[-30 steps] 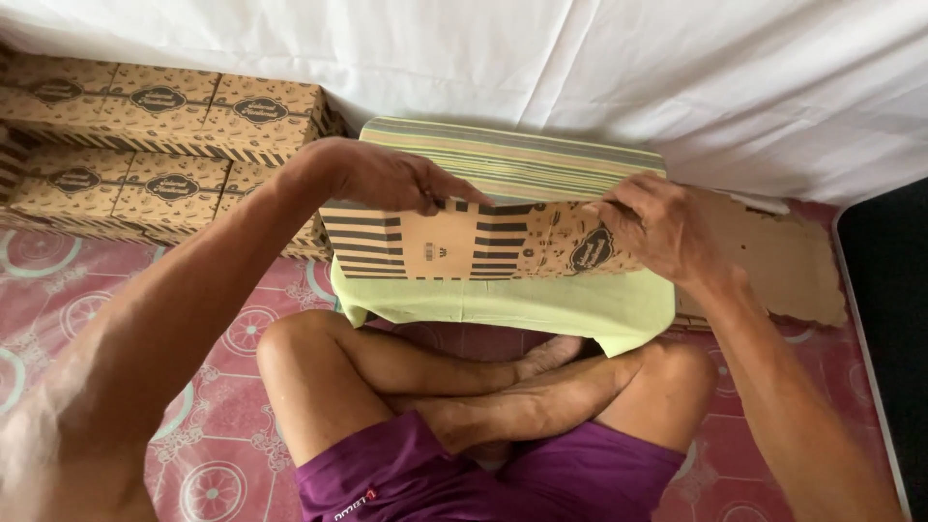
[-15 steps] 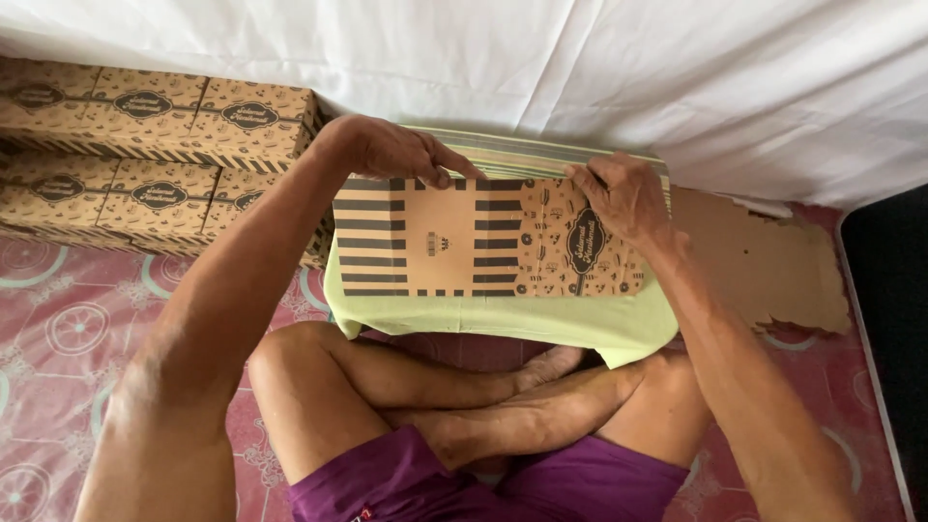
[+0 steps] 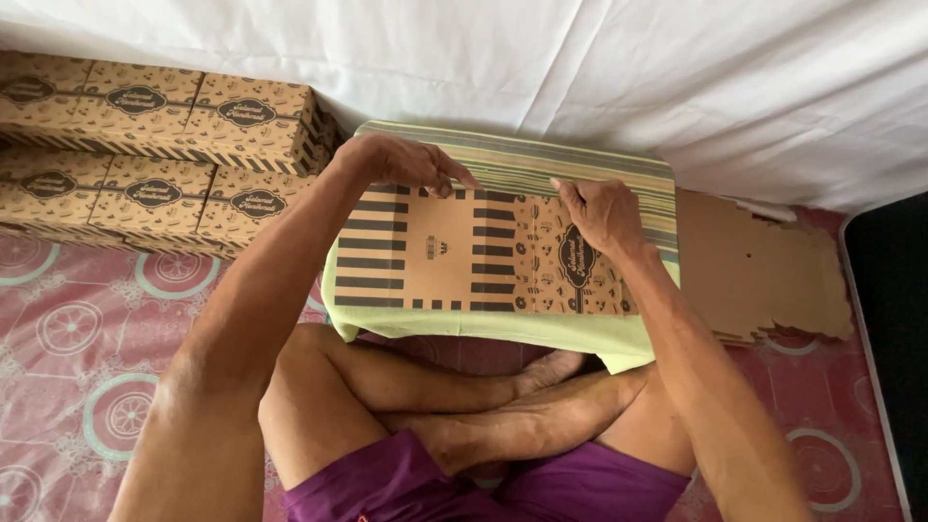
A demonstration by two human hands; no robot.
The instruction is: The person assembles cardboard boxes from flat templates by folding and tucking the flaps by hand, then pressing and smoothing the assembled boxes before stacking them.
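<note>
Stacks of finished brown printed boxes [image 3: 155, 145] at far left, two tiers, lying against the white sheet [image 3: 599, 77] hung behind; pile of flat plain cardboard blanks [image 3: 764, 266] at right on the pink patterned floor mat [image 3: 68, 329], ragged along its near edge; dark mat edge [image 3: 894, 338] beyond that; crossed bare legs [image 3: 464, 406] and purple shorts [image 3: 541, 488] below, close under the work surface. Nothing between the hands and the piece; only the forearms crossing over its near corners.

Unfolded carton blank [image 3: 483, 253] lying flat on a green-and-striped cushioned pad [image 3: 580, 164], well centred, far edge toward the sheet; brown card, black bars across the left half, a small emblem on a bare panel in the middle, scattered small motifs and a dark oval label on the right half.

Left hand [image 3: 401, 162] at the far left edge of the blank, fingers curled down, tips pinching or pressing the edge — cannot tell which; right hand [image 3: 604, 215] laid on the patterned half, fingers loosely bent, forefinger tip at the far edge, pressing rather than gripping.
</note>
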